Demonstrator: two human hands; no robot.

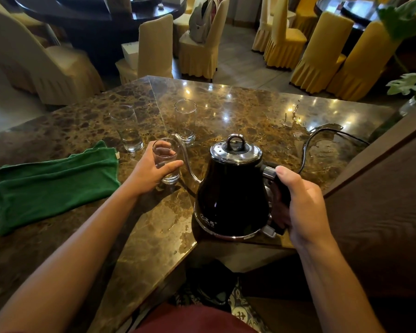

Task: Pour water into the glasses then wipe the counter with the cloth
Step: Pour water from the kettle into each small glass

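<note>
While the left hand [151, 168] clasps a glass [166, 161], the right hand's [300, 203] grip wraps the kettle [231, 195] handle.

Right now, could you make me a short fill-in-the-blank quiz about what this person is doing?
1. The right hand grips the handle of the black ____.
2. The left hand holds a ____.
3. The folded cloth on the counter is coloured ____.
4. Counting the held one, there are ____ glasses.

Missing words: kettle, glass, green, three.
</note>
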